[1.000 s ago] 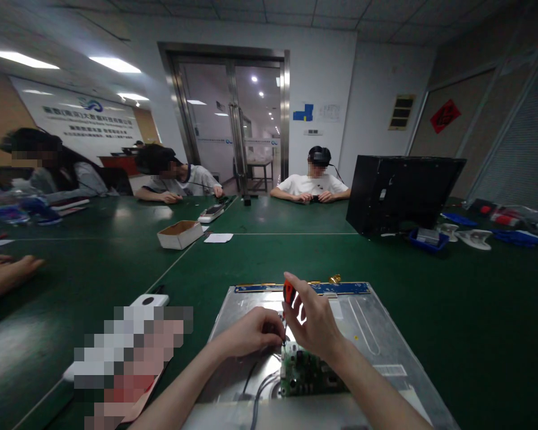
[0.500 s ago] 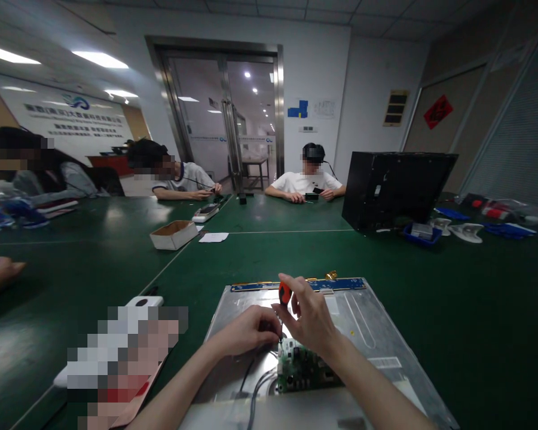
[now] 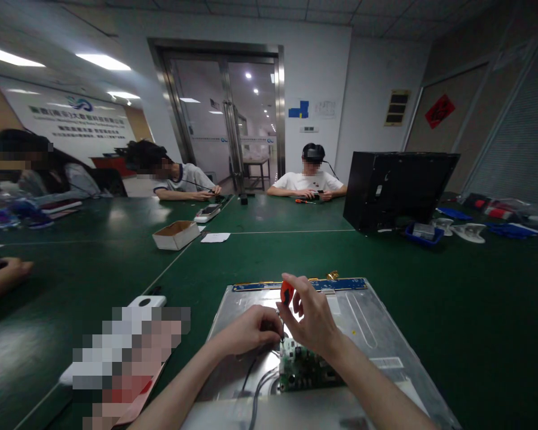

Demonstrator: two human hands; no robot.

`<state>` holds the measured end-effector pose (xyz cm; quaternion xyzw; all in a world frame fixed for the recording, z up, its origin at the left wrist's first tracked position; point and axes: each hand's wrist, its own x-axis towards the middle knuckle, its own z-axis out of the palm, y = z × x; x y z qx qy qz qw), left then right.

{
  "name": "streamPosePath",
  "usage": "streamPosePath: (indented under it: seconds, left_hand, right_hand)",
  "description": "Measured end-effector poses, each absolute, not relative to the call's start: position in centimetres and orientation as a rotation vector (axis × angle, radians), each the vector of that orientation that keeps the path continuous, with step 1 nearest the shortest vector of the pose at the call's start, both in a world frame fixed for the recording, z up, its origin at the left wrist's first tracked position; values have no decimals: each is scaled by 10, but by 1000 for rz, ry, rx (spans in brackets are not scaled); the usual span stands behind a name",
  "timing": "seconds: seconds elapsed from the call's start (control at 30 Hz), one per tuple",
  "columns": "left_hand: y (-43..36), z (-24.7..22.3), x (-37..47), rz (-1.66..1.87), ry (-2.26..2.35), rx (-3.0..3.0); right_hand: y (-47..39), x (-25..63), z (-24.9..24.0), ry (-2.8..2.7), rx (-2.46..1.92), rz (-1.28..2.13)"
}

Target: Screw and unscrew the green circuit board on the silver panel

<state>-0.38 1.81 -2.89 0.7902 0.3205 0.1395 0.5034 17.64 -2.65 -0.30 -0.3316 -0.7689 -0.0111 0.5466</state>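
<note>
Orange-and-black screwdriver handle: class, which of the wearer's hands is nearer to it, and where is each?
Right. The right hand holds the screwdriver handle; the left hand is off it, lower and to its left.

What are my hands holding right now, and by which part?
Your right hand holds a screwdriver by its red-and-black handle. Your left hand is beside the lower shaft; whether it grips anything cannot be told.
</note>
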Motion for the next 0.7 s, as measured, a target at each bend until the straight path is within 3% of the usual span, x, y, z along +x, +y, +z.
streamPosePath:
  seconds: [0.7]
  left_hand:
    - [15, -18, 0, 348, 807, 1922]
  right_hand:
    - [-24, 175, -4, -1802, -840, -96]
